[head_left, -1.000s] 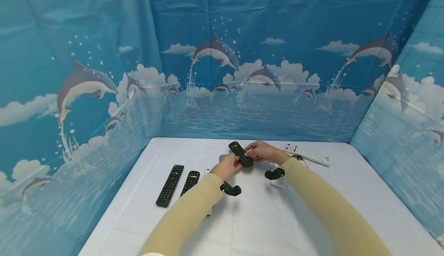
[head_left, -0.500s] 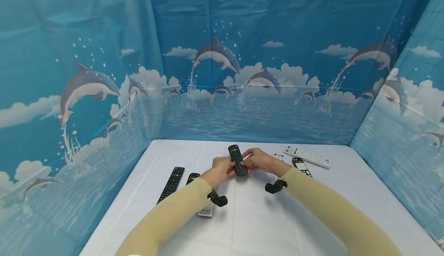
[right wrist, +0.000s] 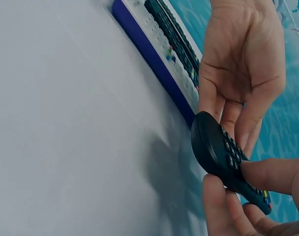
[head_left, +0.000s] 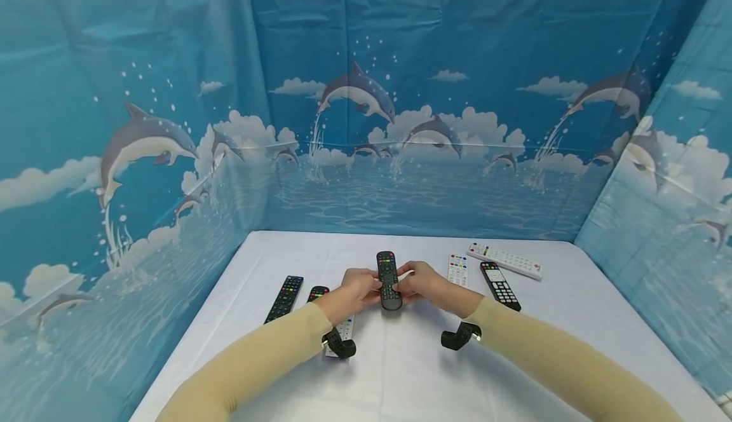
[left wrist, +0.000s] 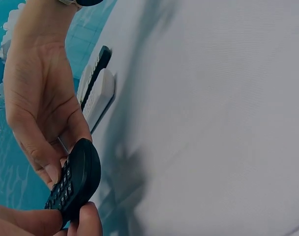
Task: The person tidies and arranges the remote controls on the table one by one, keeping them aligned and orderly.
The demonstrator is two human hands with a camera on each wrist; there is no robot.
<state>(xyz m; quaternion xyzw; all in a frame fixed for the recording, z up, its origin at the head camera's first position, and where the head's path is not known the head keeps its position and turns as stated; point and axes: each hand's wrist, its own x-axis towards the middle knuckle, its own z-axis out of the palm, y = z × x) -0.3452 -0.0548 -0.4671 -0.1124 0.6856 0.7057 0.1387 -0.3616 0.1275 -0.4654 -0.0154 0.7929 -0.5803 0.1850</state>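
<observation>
I hold a black remote (head_left: 389, 279) between both my hands, just above the white table (head_left: 400, 371). My left hand (head_left: 350, 293) grips its left edge, thumb on the button face and fingers curled underneath; the left wrist view shows the rounded near end (left wrist: 79, 174) pinched between my thumb and fingers. My right hand (head_left: 422, 285) grips the opposite edge the same way, thumb pressed on the keys and fingers wrapped below, as the right wrist view shows (right wrist: 223, 155). The remote points away from me, its coloured buttons at the far end.

Just under my left hand lies a white remote (head_left: 343, 328), partly hidden by my wrist. Further out to the left of that hand sit a short black remote (head_left: 316, 293) and beyond it a long black remote (head_left: 284, 298), side by side. To the right of my right hand lies a small white remote (head_left: 457, 270), then another black remote (head_left: 500, 286), and beyond those a long white remote (head_left: 504, 260) set at an angle.
</observation>
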